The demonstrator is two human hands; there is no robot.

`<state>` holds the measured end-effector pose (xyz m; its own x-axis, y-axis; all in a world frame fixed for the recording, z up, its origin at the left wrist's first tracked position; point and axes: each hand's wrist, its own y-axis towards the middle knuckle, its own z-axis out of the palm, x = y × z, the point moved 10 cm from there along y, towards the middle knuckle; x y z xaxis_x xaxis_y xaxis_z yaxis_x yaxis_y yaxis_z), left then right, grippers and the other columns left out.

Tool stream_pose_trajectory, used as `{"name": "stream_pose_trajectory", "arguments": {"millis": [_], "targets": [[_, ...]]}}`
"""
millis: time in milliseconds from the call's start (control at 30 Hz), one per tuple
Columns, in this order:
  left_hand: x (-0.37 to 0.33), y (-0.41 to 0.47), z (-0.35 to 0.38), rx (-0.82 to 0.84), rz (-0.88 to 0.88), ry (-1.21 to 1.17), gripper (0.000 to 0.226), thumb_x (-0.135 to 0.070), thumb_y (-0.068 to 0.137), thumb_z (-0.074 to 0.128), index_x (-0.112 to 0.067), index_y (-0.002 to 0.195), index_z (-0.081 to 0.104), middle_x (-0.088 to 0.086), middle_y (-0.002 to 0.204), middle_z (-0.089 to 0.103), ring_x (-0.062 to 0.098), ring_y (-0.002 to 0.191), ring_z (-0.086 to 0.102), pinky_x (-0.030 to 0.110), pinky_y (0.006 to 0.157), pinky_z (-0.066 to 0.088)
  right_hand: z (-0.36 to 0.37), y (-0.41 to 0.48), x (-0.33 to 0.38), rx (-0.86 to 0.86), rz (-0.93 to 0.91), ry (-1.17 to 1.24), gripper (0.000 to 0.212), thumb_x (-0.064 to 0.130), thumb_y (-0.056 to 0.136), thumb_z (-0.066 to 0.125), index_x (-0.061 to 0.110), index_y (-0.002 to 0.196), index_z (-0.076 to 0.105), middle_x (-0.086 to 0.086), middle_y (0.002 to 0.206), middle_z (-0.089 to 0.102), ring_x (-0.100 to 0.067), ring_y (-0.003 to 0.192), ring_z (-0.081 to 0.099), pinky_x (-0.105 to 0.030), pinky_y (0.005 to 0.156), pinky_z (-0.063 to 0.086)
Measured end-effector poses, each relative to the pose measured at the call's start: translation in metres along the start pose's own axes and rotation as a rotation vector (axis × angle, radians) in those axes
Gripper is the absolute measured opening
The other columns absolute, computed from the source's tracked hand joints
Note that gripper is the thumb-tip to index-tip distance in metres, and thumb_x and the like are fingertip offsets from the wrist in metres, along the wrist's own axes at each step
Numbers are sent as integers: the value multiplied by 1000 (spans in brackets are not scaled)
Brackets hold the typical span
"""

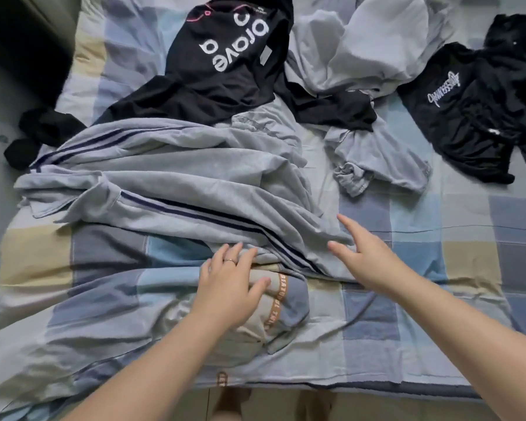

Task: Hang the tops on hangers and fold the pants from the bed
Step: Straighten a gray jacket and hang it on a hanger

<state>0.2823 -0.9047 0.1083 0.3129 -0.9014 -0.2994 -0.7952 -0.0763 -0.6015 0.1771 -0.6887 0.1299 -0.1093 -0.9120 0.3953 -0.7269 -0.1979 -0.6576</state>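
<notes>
Light grey pants (170,177) with dark navy side stripes lie crumpled across the middle of the bed. My left hand (231,281), a ring on one finger, hovers with fingers spread at the pants' near edge, fingertips at the fabric. My right hand (365,256) is open with fingers straight, just right of the same edge. A black top (222,65) with white lettering lies behind the pants. A second black top (468,117) with a small white print lies at the right. A pale grey garment (371,47) is heaped at the back.
The bed (438,284) wears a checked sheet in blue, grey and beige. Smaller grey garment (377,159) with a gathered cuff lies centre right. A dark sleeve (40,132) hangs over the left edge. Floor and bare feet (234,402) show at the bottom.
</notes>
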Motion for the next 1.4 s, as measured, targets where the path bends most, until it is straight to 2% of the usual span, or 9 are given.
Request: {"name": "stream_pose_trajectory", "arguments": {"millis": [367, 467, 567, 700, 967, 1100, 1167, 1300, 1400], "targets": [[-41, 235, -23, -457, 325, 255, 74, -41, 92, 58, -32, 155, 20, 6, 167, 4, 34, 152, 4, 54, 120, 9, 77, 212, -50, -10, 97, 177, 86, 46, 91, 66, 23, 158, 18, -4, 159, 35, -23, 145, 35, -32, 114, 30], [-62, 275, -16, -402, 350, 332, 68, -44, 88, 60, -34, 148, 30, 5, 159, 30, 33, 148, 19, 56, 117, 14, 92, 230, -58, -85, 81, 255, 36, 40, 87, 69, 25, 119, 60, 4, 116, 67, -19, 113, 60, -28, 85, 44], [-63, 291, 0, -334, 328, 436, 41, -37, 89, 56, -31, 129, 49, 4, 130, 58, 30, 125, 45, 50, 103, 27, 94, 227, -62, -170, 62, 306, 22, 36, 87, 68, 23, 77, 52, 7, 75, 58, -19, 82, 55, -28, 59, 36], [-54, 265, 16, -314, 305, 404, 13, -30, 90, 54, -30, 102, 56, -3, 108, 67, 27, 108, 53, 45, 92, 29, 100, 195, -67, -152, 48, 400, 26, 41, 80, 73, 20, 76, 58, 4, 73, 63, -16, 75, 56, -34, 64, 43], [-33, 144, 43, -93, 29, 4, 22, -15, 82, 48, -33, 95, 50, -8, 95, 63, 22, 105, 51, 42, 86, 29, 96, 87, -70, -6, 69, 356, 38, 44, 73, 82, 21, 72, 52, 8, 65, 53, -6, 66, 50, -23, 59, 37], [-39, 82, 43, 84, -77, -230, 37, -26, 84, 55, -45, 114, 46, -17, 106, 65, 15, 106, 56, 48, 98, 36, 80, 25, -71, 37, 91, 464, 25, 37, 72, 84, 22, 79, 65, 5, 71, 64, -10, 69, 56, -26, 64, 42], [-58, 51, 39, 194, -64, -441, 49, -29, 81, 66, -47, 122, 48, -14, 107, 66, 13, 102, 60, 38, 92, 45, 60, -4, -67, 34, 62, 477, 15, 28, 77, 82, 25, 78, 67, 8, 66, 60, -9, 66, 53, -21, 58, 38], [-120, -13, 31, 311, -45, -714, 44, -9, 91, 66, -23, 131, 55, -4, 70, 53, 10, 59, 50, 25, 59, 40, 1, -64, -76, -98, 9, 500, 7, 35, 74, 75, 31, 76, 70, 7, 72, 68, -17, 76, 61, -35, 71, 49], [-162, -45, 15, 222, 51, -662, 27, -17, 91, 68, -19, 117, 61, -18, 52, 51, -4, 50, 45, 26, 60, 38, -39, -113, -78, -127, -92, 478, 26, 34, 73, 64, 32, 97, 74, 8, 90, 75, -18, 91, 68, -40, 84, 54]]}}
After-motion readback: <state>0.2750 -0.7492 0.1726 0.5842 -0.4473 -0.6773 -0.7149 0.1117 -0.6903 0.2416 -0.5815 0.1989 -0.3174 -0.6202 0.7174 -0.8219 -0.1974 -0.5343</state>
